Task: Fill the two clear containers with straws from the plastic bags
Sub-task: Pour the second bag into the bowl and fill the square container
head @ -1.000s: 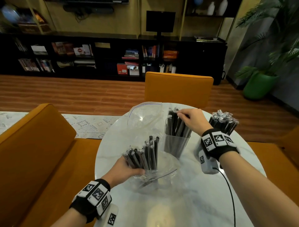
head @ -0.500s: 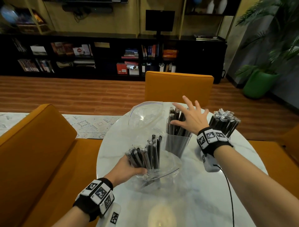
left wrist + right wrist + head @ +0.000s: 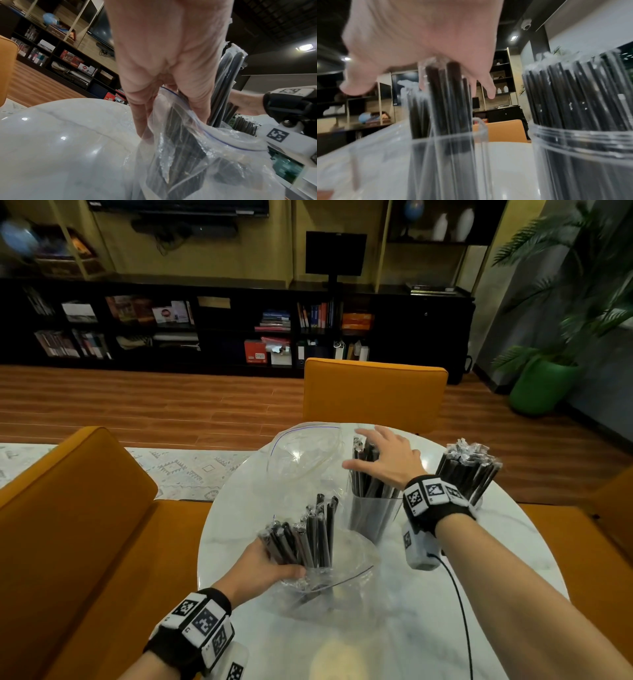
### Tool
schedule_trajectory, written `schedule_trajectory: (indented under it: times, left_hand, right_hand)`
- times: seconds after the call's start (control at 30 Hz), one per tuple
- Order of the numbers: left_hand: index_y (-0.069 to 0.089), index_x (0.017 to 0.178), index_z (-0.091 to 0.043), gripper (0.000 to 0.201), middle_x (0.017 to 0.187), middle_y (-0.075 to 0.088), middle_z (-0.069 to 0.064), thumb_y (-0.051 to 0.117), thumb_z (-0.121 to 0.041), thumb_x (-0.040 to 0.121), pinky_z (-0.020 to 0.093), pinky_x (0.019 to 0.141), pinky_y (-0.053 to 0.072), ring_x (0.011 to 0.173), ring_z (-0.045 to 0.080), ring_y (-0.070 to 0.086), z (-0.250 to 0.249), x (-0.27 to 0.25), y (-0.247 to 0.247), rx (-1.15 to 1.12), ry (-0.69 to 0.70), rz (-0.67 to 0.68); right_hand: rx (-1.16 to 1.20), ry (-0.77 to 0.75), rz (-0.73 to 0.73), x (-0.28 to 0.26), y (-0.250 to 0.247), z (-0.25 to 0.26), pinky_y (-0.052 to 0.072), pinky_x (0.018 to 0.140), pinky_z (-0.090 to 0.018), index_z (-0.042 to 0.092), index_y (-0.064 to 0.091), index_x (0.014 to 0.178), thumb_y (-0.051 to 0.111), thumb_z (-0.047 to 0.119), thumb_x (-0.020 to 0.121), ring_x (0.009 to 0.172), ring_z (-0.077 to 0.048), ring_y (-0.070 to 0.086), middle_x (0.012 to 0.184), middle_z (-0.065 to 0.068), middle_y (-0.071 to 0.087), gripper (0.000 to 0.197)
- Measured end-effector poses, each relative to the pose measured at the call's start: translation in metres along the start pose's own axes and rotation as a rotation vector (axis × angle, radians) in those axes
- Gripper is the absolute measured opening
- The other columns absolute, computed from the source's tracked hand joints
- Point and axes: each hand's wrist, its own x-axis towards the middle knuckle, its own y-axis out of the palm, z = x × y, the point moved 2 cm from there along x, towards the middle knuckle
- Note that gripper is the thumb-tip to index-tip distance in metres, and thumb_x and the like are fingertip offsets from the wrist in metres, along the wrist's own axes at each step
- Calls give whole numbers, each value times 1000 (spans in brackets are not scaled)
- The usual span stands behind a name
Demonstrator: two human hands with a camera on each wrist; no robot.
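Observation:
On the round white marble table [image 3: 376, 628] my left hand [image 3: 265, 568] grips a clear plastic bag [image 3: 342, 563] holding a bundle of black wrapped straws [image 3: 305, 535]; the wrist view shows fingers [image 3: 145, 115] curled round bag [image 3: 188, 142] and straws. My right hand [image 3: 383, 460] is spread flat over the straw tops in the middle clear container [image 3: 371, 515], palm [image 3: 423, 40] touching the straws [image 3: 443, 94]. A second clear container [image 3: 467, 474] at the far right is packed with straws [image 3: 578, 94]. An empty clear bag [image 3: 305, 453] lies behind.
Orange chairs stand at the left [image 3: 68, 525] and across the table [image 3: 373, 392]. A black cable [image 3: 459, 611] runs from my right wrist over the table's near right part. Bookshelves line the back wall, and a green plant pot [image 3: 537, 388] sits at the right.
My right hand let go of the straws in the middle container, spread its fingers and now lies flat on their tops. My left hand kept holding the bag of straws.

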Motion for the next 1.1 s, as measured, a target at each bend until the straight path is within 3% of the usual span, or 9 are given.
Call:
schedule_trajectory:
  times: [0.13,0.3,0.43,0.53,0.63,0.7,0.83,0.9,1.1]
  left_hand:
    - [71,108,-5,37,101,76,4,79,3,73,10,72,52,91,6,71,-2,1,2,2,5,2]
    - [71,108,-7,38,100,77,2,80,1,72,11,74,53,91,6,72,-2,3,3,10,12,-1]
    - [69,112,-9,42,102,76,1,80,-1,72,14,80,53,94,6,71,-2,5,2,22,19,5]
    - [68,113,-10,44,104,75,2,81,-2,72,18,84,52,97,8,70,-4,7,2,34,24,3]
    - [68,113,-10,45,104,75,2,81,-2,71,20,86,54,97,8,69,-4,8,2,34,22,-2]
    - [68,112,-11,44,102,75,0,81,-3,71,15,81,53,96,5,69,-3,8,1,37,23,-6]
    - [67,114,-12,46,103,75,2,80,1,71,20,83,55,95,7,70,-6,9,2,31,51,2]
    - [67,113,-11,46,103,75,5,77,7,72,26,82,57,94,11,71,-8,9,4,12,67,18]
    - [67,114,-9,50,104,75,6,79,7,69,30,84,57,99,19,70,-2,11,6,-18,61,-10]
  right_hand:
    - [70,4,-159,8,3,8,48,85,-41,26,63,115,66,43,85,113,-31,53,114,-5,58,35]
    - [164,159,-528,9,-21,-4,40,72,-32,22,62,102,59,32,89,96,-21,47,99,-1,52,17]
    - [22,213,-108,9,-3,-12,45,94,-52,25,52,115,56,44,89,109,-36,55,119,-11,56,33]
    - [-42,164,-152,-1,-21,1,29,106,-58,26,45,133,54,55,89,127,-35,45,137,-9,48,54]
    - [223,-13,-394,-30,-52,26,42,103,-47,20,51,127,55,39,94,117,-22,52,126,-4,54,38]
    - [488,-116,-307,-61,-54,44,51,98,-38,18,54,124,60,31,93,108,-13,58,119,0,59,34]
    - [706,-73,120,-115,3,65,32,110,-33,41,17,149,80,50,66,135,-11,39,150,8,36,104]
    - [773,-74,160,-125,38,70,28,110,-27,47,6,149,87,39,64,135,-4,34,148,18,29,118]
    - [915,-83,-17,-117,61,72,51,81,-20,24,59,118,73,7,80,86,0,65,100,9,66,44]
